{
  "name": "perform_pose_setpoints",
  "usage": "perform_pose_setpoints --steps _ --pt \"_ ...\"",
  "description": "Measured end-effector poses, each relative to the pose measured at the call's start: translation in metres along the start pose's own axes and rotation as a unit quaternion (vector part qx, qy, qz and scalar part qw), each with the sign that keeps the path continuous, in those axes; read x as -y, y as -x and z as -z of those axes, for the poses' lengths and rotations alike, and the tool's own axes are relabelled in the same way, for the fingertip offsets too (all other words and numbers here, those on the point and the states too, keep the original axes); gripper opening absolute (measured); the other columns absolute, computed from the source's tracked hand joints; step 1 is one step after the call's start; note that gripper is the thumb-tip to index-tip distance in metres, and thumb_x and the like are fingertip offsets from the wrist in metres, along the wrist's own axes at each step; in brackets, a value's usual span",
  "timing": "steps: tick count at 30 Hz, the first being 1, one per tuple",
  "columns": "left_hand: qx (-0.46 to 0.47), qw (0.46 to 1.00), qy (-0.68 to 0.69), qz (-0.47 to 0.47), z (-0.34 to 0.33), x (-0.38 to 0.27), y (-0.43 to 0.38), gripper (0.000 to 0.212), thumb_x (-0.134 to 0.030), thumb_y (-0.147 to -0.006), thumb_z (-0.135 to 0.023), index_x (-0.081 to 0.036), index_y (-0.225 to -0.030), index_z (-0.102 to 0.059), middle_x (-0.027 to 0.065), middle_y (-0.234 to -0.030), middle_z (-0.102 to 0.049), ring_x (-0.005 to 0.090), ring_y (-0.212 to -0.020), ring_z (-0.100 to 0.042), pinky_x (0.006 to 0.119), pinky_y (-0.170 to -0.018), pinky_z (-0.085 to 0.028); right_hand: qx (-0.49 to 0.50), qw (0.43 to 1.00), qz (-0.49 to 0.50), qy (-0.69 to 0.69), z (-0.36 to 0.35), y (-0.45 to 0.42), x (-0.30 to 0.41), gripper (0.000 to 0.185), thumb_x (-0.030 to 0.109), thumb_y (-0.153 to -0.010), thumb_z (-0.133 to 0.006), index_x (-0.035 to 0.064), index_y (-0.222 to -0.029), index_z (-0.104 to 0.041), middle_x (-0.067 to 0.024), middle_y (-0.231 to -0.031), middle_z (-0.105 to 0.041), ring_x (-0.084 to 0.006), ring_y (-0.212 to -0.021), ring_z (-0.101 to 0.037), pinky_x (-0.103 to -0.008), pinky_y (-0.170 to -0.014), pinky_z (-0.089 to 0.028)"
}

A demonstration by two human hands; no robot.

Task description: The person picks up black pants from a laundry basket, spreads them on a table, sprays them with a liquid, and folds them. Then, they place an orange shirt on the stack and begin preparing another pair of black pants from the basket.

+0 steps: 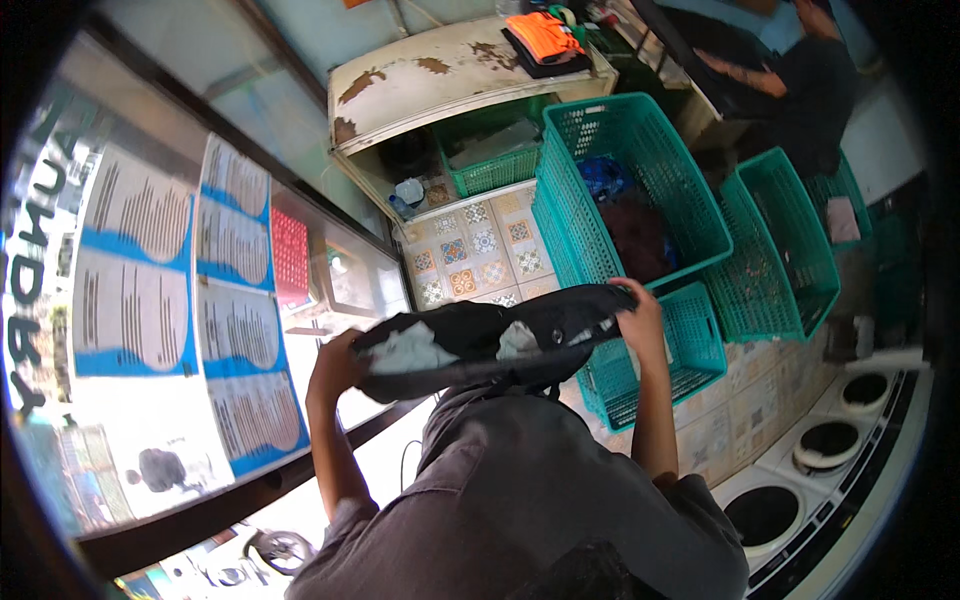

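In front of my waist a black fabric bag (480, 341) is stretched sideways, its top gaping towards me. White cloth or paper (411, 347) shows inside it at the left, and more pale material shows near the middle. My left hand (336, 366) grips the bag's left end. At the opposite end my right hand (639, 319) has hold of the rim, thumb and fingers around the edge. The bag's underside and deeper contents are hidden.
A large green plastic basket (559, 195) holds dark and blue clothes. More green baskets (780, 247) stand to its right. Folded orange garments (546, 36) lie on a worn white cabinet (420, 75). Front-loading machines (825, 442) line the right. Another person (810, 82) works at the upper right.
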State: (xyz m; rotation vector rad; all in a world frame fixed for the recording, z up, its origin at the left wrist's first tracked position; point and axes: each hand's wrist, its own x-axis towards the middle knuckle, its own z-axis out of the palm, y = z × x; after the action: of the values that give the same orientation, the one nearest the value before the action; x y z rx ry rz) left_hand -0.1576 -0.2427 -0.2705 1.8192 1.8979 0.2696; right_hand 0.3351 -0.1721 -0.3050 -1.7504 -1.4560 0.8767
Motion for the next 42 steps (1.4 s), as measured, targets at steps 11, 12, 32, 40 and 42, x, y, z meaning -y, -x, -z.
perform_pose_setpoints --steps 11,12,32,40,42 --pt "-0.538 0.834 0.111 -0.053 0.114 -0.109 -0.054 0.029 -0.003 -0.070 -0.073 -0.009 -0.097 -0.065 0.0113 -0.080 -0.069 0.0308 -0.072 -0.068 0.040 -0.066 -0.052 -0.174 0.945 0.276 -0.029 0.002 -0.068 0.181 0.056 -0.009 -0.081 -0.060 0.0066 -0.135 -0.058 -0.0160 -0.125 -0.065 -0.0318 -0.112 -0.064 -0.0404 -0.099 -0.048" --pt "-0.508 0.855 0.060 -0.082 0.085 -0.086 -0.055 0.031 -0.015 -0.071 -0.078 -0.009 -0.099 -0.065 0.0137 -0.084 -0.070 0.0324 -0.075 -0.069 0.041 -0.068 -0.053 -0.214 0.917 0.337 0.002 -0.020 -0.063 0.171 0.052 -0.007 -0.083 -0.059 0.0024 -0.133 -0.056 -0.0166 -0.131 -0.061 -0.0303 -0.120 -0.059 -0.0382 -0.104 -0.045" --pt "0.025 0.916 0.395 0.065 -0.095 0.020 0.013 0.022 -0.013 -0.084 -0.074 -0.004 -0.093 -0.056 0.0053 -0.078 -0.063 0.0160 -0.069 -0.054 0.032 -0.060 -0.045 -0.046 0.995 0.004 -0.083 -0.111 0.044 -0.054 0.062 0.006 -0.083 -0.072 0.0029 -0.139 -0.045 -0.0171 -0.134 -0.055 -0.0278 -0.124 -0.053 -0.0372 -0.106 -0.042" --pt "-0.224 0.913 0.303 0.153 -0.020 0.004 -0.034 0.016 -0.010 -0.088 -0.067 -0.004 -0.088 -0.052 0.0099 -0.069 -0.053 0.0242 -0.069 -0.060 0.036 -0.063 -0.049 -0.146 0.956 0.233 0.099 -0.036 0.001 0.033 0.035 -0.005 -0.076 -0.066 0.0038 -0.110 -0.066 -0.0169 -0.103 -0.063 -0.0359 -0.100 -0.063 -0.0424 -0.085 -0.051" --pt "-0.269 0.924 0.250 0.111 -0.005 -0.007 -0.036 0.021 -0.012 -0.088 -0.070 -0.005 -0.096 -0.052 0.0111 -0.071 -0.056 0.0253 -0.069 -0.062 0.038 -0.064 -0.050 -0.238 0.936 0.249 0.069 -0.026 -0.006 0.054 0.039 -0.001 -0.078 -0.069 0.0044 -0.116 -0.064 -0.0186 -0.107 -0.062 -0.0393 -0.102 -0.061 -0.0443 -0.085 -0.051"
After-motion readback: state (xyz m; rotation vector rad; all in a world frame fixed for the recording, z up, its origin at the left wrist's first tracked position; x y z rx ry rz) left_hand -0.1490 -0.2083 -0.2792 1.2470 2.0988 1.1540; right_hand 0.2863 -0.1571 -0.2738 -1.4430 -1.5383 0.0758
